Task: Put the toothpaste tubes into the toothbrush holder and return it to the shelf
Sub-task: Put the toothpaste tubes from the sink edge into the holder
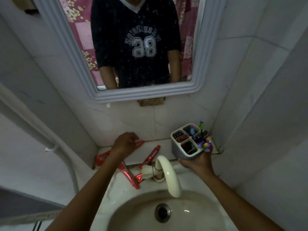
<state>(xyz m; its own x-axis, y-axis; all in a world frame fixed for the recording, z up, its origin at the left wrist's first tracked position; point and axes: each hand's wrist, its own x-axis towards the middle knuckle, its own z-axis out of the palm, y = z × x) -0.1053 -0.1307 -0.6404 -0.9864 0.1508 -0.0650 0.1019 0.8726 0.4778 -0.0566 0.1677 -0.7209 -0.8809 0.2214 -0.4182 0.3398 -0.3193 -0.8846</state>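
- Right hand (pixel 197 161) is wrapped around the base of the toothbrush holder (pixel 185 148), just right of the faucet (pixel 168 174), by the tiled corner. Fingers are curled shut on it; whether it rests on the ledge or hangs lifted, I can't tell.
- The holder has four compartments; brushes and purple-tipped bits poke out of the ones farthest from the faucet. Something red sits in one nearer the wall, too dim to call a tube.
- Left hand (pixel 126 144) is down on the ledge, up-left of the faucet, fingers bent over the far toothpaste tube (pixel 139 144). It touches the tube, but whether it has truly closed on it, I can't tell.
- Still loose left of the faucet: the middle tube (pixel 152 155) lying diagonally right beside the tap handle, the near tube (pixel 129 177) pointing toward the basin (pixel 126 205), and a red carton-like pack (pixel 101 159) by the left wall, partly under the forearm.
- My read: early going. Holder in hand, at least three tubes still out.
- Left to do: every tube in, then the holder back on the shelf, which I can't pick out from here.
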